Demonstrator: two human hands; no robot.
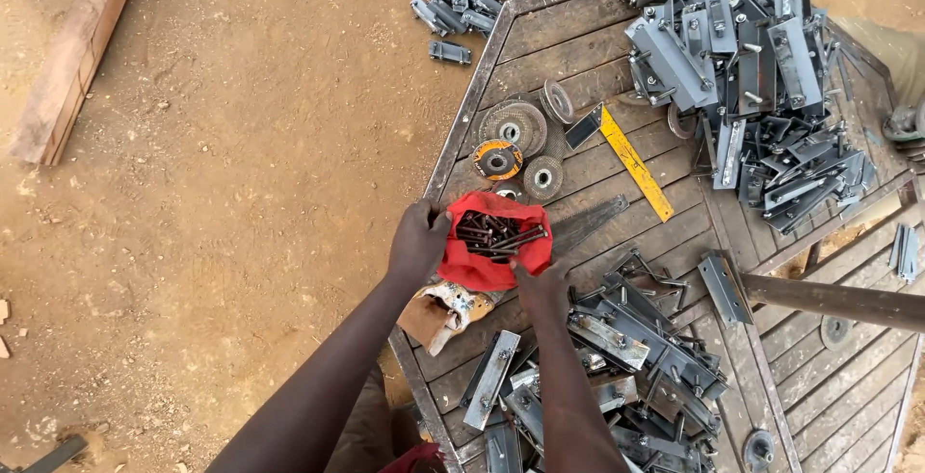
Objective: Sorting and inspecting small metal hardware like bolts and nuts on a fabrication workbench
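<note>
Weathered planks in a metal frame make up the work table (578,25), filling the right half of the frame, with grey steel brackets (752,68) heaped at upper right and lower centre. At centre sits a red bag (472,266) of dark bolts (496,232): soft, limp cloth around a probably heavy, shifting load, best gripped at the rim and supported underneath. The left hand (416,242) pinches its left edge; the right hand (540,285) clasps the lower right edge.
</note>
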